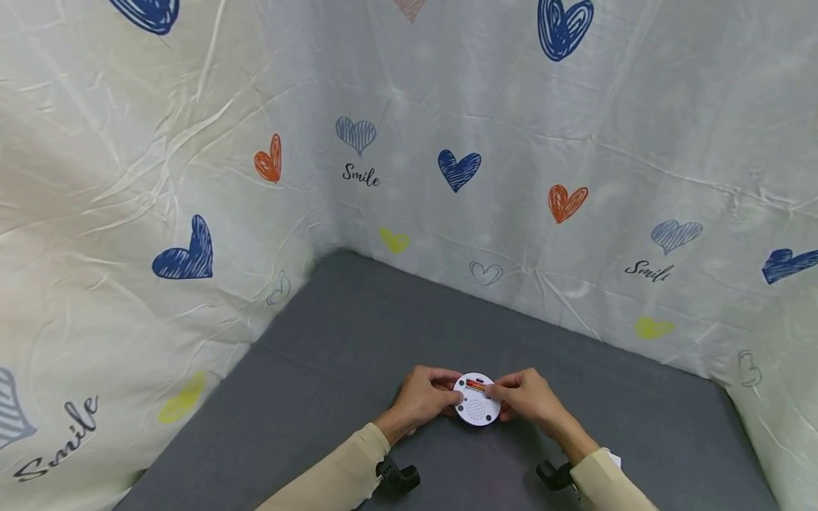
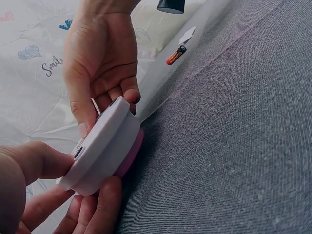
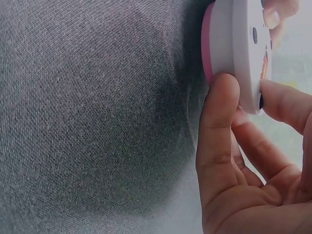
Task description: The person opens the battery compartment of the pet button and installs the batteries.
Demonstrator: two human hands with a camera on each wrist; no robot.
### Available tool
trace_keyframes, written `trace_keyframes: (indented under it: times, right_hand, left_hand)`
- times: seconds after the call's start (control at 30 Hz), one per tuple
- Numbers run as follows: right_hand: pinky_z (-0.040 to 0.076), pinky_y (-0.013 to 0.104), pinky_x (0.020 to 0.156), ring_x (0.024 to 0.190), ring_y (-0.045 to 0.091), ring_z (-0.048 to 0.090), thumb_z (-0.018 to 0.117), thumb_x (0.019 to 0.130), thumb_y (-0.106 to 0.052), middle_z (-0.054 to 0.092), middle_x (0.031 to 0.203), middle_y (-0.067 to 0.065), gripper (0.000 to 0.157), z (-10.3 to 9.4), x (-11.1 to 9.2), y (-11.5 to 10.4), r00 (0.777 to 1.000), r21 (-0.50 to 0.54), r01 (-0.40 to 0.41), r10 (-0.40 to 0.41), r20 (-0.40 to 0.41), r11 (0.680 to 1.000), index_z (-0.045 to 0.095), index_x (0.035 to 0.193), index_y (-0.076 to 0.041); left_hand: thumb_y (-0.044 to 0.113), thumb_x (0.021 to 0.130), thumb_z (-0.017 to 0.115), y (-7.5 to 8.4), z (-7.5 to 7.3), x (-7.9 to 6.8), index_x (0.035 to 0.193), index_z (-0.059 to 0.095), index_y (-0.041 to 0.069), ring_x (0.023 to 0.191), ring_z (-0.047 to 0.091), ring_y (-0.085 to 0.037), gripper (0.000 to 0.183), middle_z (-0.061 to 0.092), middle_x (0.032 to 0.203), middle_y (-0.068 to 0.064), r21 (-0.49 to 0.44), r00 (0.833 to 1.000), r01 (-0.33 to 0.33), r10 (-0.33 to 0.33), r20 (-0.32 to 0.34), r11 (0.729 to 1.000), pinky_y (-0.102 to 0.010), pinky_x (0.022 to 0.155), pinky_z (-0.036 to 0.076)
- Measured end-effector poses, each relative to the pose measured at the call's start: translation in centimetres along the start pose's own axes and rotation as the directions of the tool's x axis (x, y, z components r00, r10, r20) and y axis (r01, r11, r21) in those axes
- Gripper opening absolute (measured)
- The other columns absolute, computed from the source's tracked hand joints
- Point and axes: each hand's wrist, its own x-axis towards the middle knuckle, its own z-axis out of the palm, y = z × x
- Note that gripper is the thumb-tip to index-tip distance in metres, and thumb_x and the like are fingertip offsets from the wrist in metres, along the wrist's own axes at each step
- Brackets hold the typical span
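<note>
Both hands are gripping the round white device [image 1: 476,406] over the near middle of the grey mat [image 1: 358,326], left hand [image 1: 423,399] steadying its rim while the right hand [image 1: 527,397] pinches at the battery [image 1: 476,385], best seated flat without tilting.

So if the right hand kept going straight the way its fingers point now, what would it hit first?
The right hand points toward the left hand, and its fingertips already touch the round white device at the open battery slot. It would press into the device first, with the left hand gripping the far side behind it.
</note>
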Motion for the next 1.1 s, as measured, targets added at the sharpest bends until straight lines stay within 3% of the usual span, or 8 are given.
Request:
trace_keyframes:
  times: [0.3, 0.6, 1.1]
  right_hand:
    - [0.068, 0.035, 0.066, 0.073, 0.018, 0.075, 0.077, 0.102, -0.020, 0.080, 0.092, 0.009, 0.029, -0.8, -0.4, 0.0, 1.000, -0.010, 0.009, -0.010, -0.026, 1.000, 0.081, 0.117, 0.005]
    - [0.070, 0.039, 0.075, 0.082, 0.023, 0.079, 0.076, 0.104, -0.024, 0.080, 0.109, 0.018, 0.036, -4.5, -1.8, -0.3, 0.995, -0.039, 0.010, -0.014, -0.095, 0.999, 0.079, 0.122, 0.007]
    - [0.070, 0.043, 0.081, 0.087, 0.025, 0.079, 0.075, 0.105, -0.028, 0.081, 0.112, 0.018, 0.040, -9.3, -4.5, 0.9, 0.989, -0.131, -0.040, 0.021, -0.144, 0.991, 0.077, 0.126, 0.006]
  left_hand:
    - [-0.003, 0.088, 0.082, -0.2, 0.2, 0.1, 0.121, 0.080, 0.000, 0.080, 0.074, -0.016, 0.032, 0.076, 0.095, -0.010, 0.001, 1.000, 0.012, -0.012, -0.004, 1.000, -0.036, 0.068, 0.069]
    - [-0.004, 0.087, 0.081, 0.0, 0.2, -0.1, 0.121, 0.079, -0.002, 0.081, 0.073, -0.016, 0.034, 0.075, 0.095, -0.011, -0.008, 1.000, 0.000, 0.000, -0.017, 1.000, -0.038, 0.069, 0.070]
    - [-0.005, 0.087, 0.081, -0.1, 0.2, 0.1, 0.121, 0.079, -0.001, 0.080, 0.074, -0.016, 0.035, 0.077, 0.095, -0.011, 0.002, 1.000, 0.000, 0.000, -0.019, 1.000, -0.036, 0.067, 0.069]
